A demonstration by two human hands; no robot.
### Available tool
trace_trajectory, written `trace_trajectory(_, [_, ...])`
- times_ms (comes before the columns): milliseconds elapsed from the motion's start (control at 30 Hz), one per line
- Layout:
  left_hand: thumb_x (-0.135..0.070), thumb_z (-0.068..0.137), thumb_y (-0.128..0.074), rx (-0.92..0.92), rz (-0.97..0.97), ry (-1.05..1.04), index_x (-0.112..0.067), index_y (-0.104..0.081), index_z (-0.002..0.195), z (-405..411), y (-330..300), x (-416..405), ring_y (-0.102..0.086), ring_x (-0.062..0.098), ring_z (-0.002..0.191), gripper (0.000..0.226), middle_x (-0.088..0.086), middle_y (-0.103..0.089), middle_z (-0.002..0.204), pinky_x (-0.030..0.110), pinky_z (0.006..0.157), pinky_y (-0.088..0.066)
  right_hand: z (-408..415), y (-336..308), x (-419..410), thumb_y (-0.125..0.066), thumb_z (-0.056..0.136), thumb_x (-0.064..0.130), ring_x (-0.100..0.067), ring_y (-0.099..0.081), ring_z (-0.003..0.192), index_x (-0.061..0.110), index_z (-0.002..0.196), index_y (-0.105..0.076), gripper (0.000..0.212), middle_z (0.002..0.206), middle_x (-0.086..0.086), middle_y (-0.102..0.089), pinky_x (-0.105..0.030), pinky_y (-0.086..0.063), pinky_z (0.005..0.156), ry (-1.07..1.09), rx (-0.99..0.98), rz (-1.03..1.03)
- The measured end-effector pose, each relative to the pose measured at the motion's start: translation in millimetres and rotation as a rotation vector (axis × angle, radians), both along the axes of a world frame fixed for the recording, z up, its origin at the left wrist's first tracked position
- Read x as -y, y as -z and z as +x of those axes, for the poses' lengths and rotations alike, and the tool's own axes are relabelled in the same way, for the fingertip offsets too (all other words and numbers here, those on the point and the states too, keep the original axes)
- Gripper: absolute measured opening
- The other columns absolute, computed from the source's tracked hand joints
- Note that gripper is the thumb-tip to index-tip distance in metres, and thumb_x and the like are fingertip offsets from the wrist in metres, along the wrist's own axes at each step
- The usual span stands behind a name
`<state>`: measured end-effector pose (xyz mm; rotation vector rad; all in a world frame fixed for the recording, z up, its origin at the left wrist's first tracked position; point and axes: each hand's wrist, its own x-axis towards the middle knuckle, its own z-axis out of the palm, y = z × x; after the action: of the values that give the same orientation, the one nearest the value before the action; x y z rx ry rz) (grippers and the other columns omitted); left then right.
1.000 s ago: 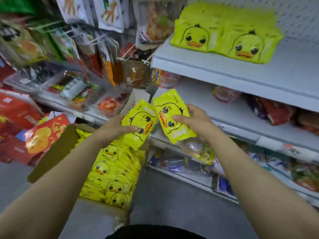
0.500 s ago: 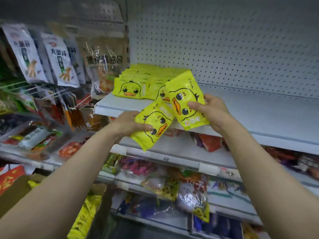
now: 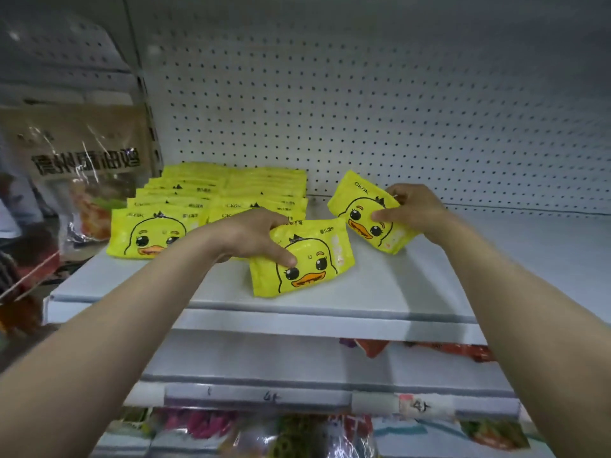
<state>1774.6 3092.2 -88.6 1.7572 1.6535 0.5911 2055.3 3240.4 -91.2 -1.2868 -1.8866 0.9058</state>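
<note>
white shelf (image 3: pixel 429 292): left hand (image 3: pixel 244 236) pinches a level duck pack (image 3: pixel 307 259) just right of stacked rows (image 3: pixel 185 206), right hand (image 3: pixel 413 209) grips a tilted pack (image 3: pixel 360 213) beyond.

Bare forearms (image 3: pixel 132 309) run to a bare left grip (image 3: pixel 251 236) and right grip (image 3: pixel 413 206).

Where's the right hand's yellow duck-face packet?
Head view, right of centre: yellow duck-face packet tilted over the white metal shelf, right of the left hand's packet.
</note>
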Motion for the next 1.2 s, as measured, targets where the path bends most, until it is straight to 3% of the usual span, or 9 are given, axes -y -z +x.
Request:
trace_trajectory(67, [-0.022,0.070,-0.086,-0.043,0.033,0.028,-0.021,-0.065,0.108,4,-6,-7,-0.062,0.012,0.103,0.043,-0.010,-0.068,0.108,0.028,0.091,-0.049,-2,4,-24,-0.088,0.067,0.011,-0.020,-0.071,0.077,0.021,0.085,-0.069,0.028,0.087,-0.001,-0.074,-0.023,-0.051,0.061,-0.021,0.068,0.015])
trace_trajectory(200, [-0.029,0.066,-0.088,-0.110,0.030,0.074,-0.024,-0.068,0.102,7,-8,-21,-0.067,0.017,0.097,0.042,-0.007,-0.072,0.099,0.045,0.091,-0.053,-11,3,-61,-0.090,0.065,0.019,-0.013,-0.067,0.084,0.022,0.091,-0.071,0.033,0.090,0.005,-0.072,-0.026,-0.051,0.071,-0.065,0.250,0.088])
trace_trajectory(500, [-0.035,0.061,-0.090,-0.170,0.100,-0.023,-0.030,-0.061,0.091,18,-2,-34,-0.063,0.013,0.086,0.042,-0.008,-0.067,0.089,0.036,0.076,-0.050,-47,-3,-132,-0.092,0.062,0.027,-0.018,-0.065,0.102,0.020,0.107,-0.072,0.049,0.107,0.000,-0.071,-0.034,-0.052,0.092,-0.209,0.471,0.179])
trace_trajectory(567, [-0.036,0.059,-0.090,-0.142,0.110,-0.034,-0.031,-0.062,0.089,21,-2,-36,-0.064,0.012,0.085,0.041,-0.009,-0.068,0.088,0.036,0.075,-0.051,-56,-3,-141,-0.092,0.062,0.028,-0.015,-0.063,0.103,0.021,0.114,-0.069,0.057,0.110,0.003,-0.070,-0.031,-0.051,0.092,-0.227,0.487,0.217])
trace_trajectory(733, [-0.032,0.061,-0.090,-0.078,0.120,-0.050,-0.026,-0.064,0.091,30,-1,-40,-0.065,0.014,0.087,0.040,-0.008,-0.069,0.088,0.039,0.080,-0.051,-68,2,-148,-0.087,0.069,0.032,-0.017,-0.060,0.095,0.024,0.112,-0.067,0.048,0.098,0.006,-0.062,-0.028,-0.042,0.073,-0.248,0.565,0.410])
trace_trajectory(933, [-0.026,0.061,-0.091,0.023,0.131,-0.085,-0.021,-0.065,0.092,33,-5,-37,-0.067,0.022,0.089,0.041,0.001,-0.072,0.093,0.045,0.082,-0.052,-78,16,-153,-0.085,0.071,0.035,-0.022,-0.054,0.111,0.026,0.123,-0.058,0.059,0.118,-0.001,-0.060,-0.035,-0.047,0.086,-0.156,0.554,0.562])
trace_trajectory(1067, [-0.019,0.064,-0.090,0.095,0.129,-0.108,-0.015,-0.065,0.095,33,-8,-37,-0.068,0.026,0.093,0.039,0.005,-0.073,0.097,0.051,0.084,-0.054,-80,22,-146,-0.079,0.076,0.038,-0.026,-0.048,0.116,0.020,0.122,-0.056,0.055,0.121,-0.006,-0.056,-0.038,-0.046,0.087,-0.063,0.669,0.713])
trace_trajectory(1133, [-0.018,0.064,-0.090,0.110,0.121,-0.118,-0.015,-0.066,0.096,32,-10,-38,-0.069,0.026,0.093,0.040,0.003,-0.074,0.096,0.053,0.083,-0.055,-81,17,-134,-0.075,0.080,0.041,-0.024,-0.050,0.115,0.018,0.118,-0.060,0.047,0.117,-0.005,-0.059,-0.037,-0.046,0.086,-0.074,0.544,0.703])
trace_trajectory(1200, [-0.022,0.061,-0.091,0.109,0.124,-0.115,-0.017,-0.067,0.093,33,-13,-41,-0.069,0.030,0.093,0.040,0.003,-0.074,0.096,0.056,0.082,-0.054,-80,-2,-110,-0.071,0.085,0.044,-0.014,-0.059,0.107,0.016,0.111,-0.066,0.038,0.111,0.001,-0.067,-0.032,-0.050,0.084,-0.187,0.266,0.477])
